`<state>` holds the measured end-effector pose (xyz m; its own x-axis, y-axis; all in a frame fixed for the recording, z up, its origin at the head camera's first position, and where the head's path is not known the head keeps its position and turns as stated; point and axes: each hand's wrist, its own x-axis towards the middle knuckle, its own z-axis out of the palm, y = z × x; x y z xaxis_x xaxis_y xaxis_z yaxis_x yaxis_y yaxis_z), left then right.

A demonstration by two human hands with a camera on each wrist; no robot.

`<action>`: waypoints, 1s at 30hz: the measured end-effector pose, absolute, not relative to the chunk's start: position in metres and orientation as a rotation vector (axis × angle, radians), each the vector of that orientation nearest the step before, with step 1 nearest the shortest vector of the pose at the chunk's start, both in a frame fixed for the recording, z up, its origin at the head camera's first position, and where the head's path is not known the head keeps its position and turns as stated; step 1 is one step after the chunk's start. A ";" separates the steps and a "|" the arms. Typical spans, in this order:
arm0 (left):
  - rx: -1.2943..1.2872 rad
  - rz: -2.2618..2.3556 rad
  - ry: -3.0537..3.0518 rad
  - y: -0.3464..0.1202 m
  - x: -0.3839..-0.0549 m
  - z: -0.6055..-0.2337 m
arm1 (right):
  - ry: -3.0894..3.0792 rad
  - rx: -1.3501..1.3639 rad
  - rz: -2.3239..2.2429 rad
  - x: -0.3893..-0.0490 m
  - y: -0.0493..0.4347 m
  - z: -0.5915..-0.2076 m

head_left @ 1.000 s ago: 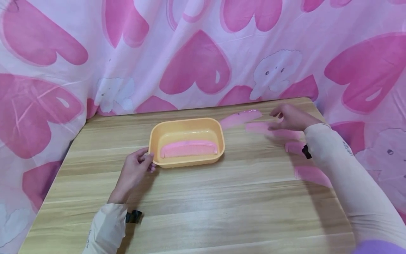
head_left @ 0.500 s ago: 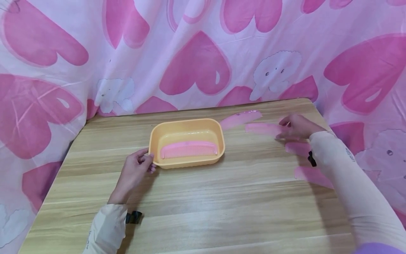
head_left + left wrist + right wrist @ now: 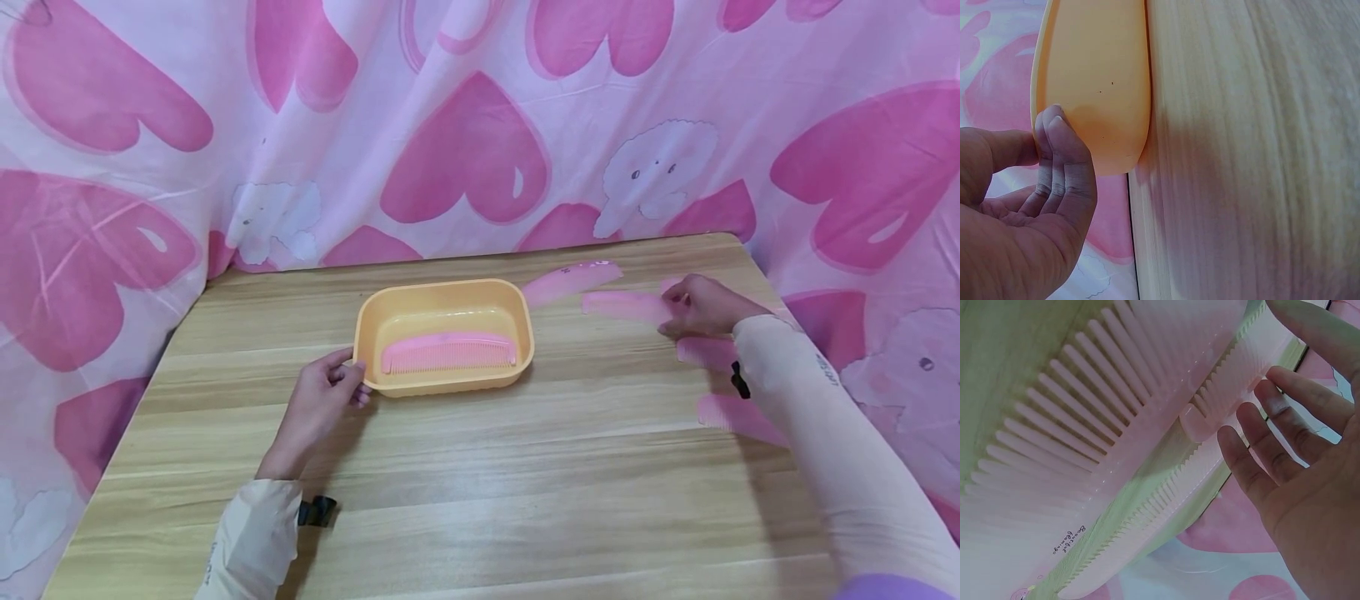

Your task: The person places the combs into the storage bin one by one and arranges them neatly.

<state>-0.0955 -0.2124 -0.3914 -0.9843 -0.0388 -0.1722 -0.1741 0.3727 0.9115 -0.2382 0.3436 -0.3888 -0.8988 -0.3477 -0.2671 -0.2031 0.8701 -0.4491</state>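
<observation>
A yellow plastic tray [image 3: 442,389] stands on the table with one pink comb [image 3: 448,352] lying inside. My left hand [image 3: 318,404] grips the tray's near left corner, and in the left wrist view its fingers [image 3: 1072,156] bend against the outer wall. To the right, my right hand [image 3: 708,304] is over the right end of another pink comb [image 3: 622,306] lying on the table. In the right wrist view, its long fingers [image 3: 1244,456] are spread, tips close to that comb's back edge, thumb apart from them. The hand hides the comb's right end in the head view.
More pink combs lie on the wooden table [image 3: 465,500]: a printed one [image 3: 573,279] beyond the tray's right corner, one [image 3: 705,353] below my right wrist and one [image 3: 738,417] partly under the sleeve. A pink heart-patterned curtain [image 3: 337,167] hangs behind the table.
My right hand has moved slightly right and lower along the comb, toward its right end. The left hand and tray have stayed in place.
</observation>
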 end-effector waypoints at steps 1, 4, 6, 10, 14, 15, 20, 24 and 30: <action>-0.191 1.684 2.501 -0.213 -0.095 -0.392 | 2.697 -0.407 -0.596 -0.238 0.343 -0.389; -0.187 1.679 2.502 -0.213 -0.095 -0.392 | 2.687 -0.405 -0.596 -0.239 0.344 -0.390; -0.187 1.677 2.502 -0.213 -0.096 -0.392 | 2.682 -0.402 -0.591 -0.240 0.344 -0.390; -0.192 1.679 2.500 -0.212 -0.095 -0.392 | 2.675 -0.399 -0.574 -0.241 0.344 -0.390; -0.198 1.677 2.498 -0.212 -0.095 -0.391 | 2.680 -0.411 -0.554 -0.244 0.344 -0.390; -0.199 1.675 2.499 -0.212 -0.096 -0.391 | 2.680 -0.417 -0.550 -0.245 0.344 -0.390; -0.204 1.663 2.507 -0.212 -0.096 -0.390 | 2.684 -0.439 -0.532 -0.248 0.342 -0.391; -0.204 1.662 2.509 -0.212 -0.096 -0.390 | 2.685 -0.460 -0.524 -0.247 0.338 -0.391; -0.206 1.661 2.513 -0.212 -0.096 -0.392 | 2.681 -0.435 -0.535 -0.247 0.333 -0.389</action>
